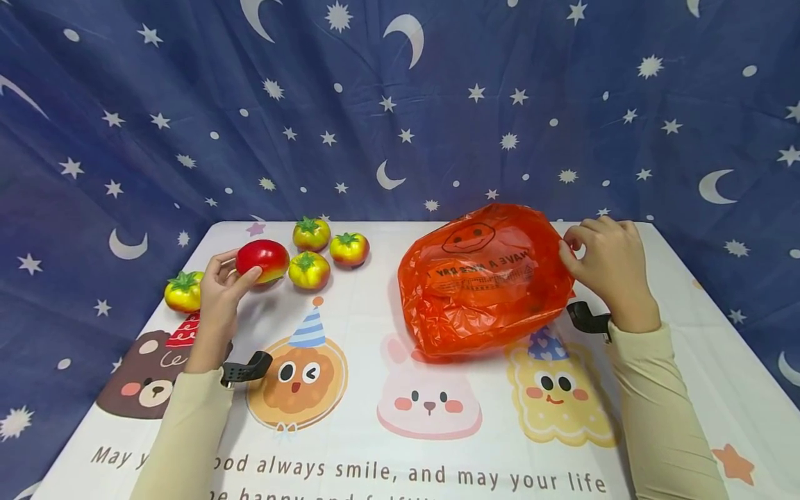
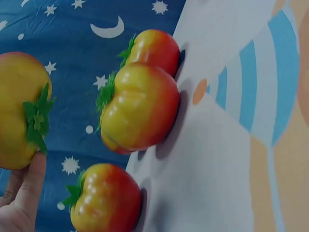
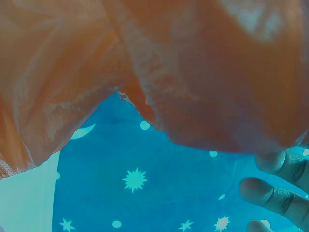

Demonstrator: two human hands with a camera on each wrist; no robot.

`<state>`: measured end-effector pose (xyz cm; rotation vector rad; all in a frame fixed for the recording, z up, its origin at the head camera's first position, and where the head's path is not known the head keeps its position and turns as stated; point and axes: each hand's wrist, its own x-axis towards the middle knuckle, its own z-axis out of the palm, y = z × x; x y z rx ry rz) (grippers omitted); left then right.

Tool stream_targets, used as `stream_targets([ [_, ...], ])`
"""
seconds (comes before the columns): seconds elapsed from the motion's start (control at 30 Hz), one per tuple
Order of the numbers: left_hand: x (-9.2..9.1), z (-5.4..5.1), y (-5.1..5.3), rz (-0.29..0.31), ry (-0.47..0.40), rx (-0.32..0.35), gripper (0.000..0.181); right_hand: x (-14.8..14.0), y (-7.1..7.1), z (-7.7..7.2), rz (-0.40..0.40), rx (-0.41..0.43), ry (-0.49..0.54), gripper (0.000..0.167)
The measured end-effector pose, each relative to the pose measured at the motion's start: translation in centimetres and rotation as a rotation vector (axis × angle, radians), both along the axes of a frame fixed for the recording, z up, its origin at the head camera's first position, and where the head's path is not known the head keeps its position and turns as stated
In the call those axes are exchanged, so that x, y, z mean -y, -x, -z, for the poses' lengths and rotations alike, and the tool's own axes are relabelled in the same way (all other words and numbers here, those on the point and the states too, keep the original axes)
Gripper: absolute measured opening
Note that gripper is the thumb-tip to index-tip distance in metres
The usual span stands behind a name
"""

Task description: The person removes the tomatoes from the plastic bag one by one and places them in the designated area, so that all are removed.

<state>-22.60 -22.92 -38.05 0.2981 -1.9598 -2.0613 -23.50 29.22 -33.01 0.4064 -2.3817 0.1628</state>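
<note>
My left hand (image 1: pixel 220 292) holds a red and yellow toy tomato (image 1: pixel 264 260) just above the table, thumb on the near side. Its green leafy top (image 2: pixel 38 118) shows in the left wrist view. Three similar tomatoes (image 1: pixel 309 271) sit close together to the right of that hand, and another tomato (image 1: pixel 182 293) lies to its left, partly hidden by the wrist. My right hand (image 1: pixel 611 264) pinches the right edge of a red plastic bag (image 1: pixel 481 285) printed with a smiling face. In the right wrist view the bag fills the upper part, with fingertips (image 3: pixel 258 190) below it.
The white tablecloth (image 1: pixel 350 458) carries cartoon prints and lettering. A dark blue curtain (image 1: pixel 450 104) with moons and stars hangs behind the table and at both sides. A black wrist mount (image 1: pixel 246 368) sits on the left sleeve, another mount (image 1: pixel 587 319) on the right.
</note>
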Motion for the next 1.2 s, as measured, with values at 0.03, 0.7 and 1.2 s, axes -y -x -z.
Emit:
stream_targets([
  [0.03, 0.2, 0.1, -0.1, -0.008, -0.002, 0.009, 0.036, 0.0, 0.0, 0.0, -0.001, -0.001, 0.0, 0.015],
  [0.7, 1.8, 0.7, -0.4, 0.012, 0.056, 0.117, 0.054, 0.0, 0.1, -0.1, 0.006, 0.014, 0.002, 0.012],
  [1.2, 2.0, 1.1, -0.7, 0.051, 0.07, 0.128, 0.055, 0.0, 0.1, 0.0, -0.007, 0.0, -0.001, 0.013],
])
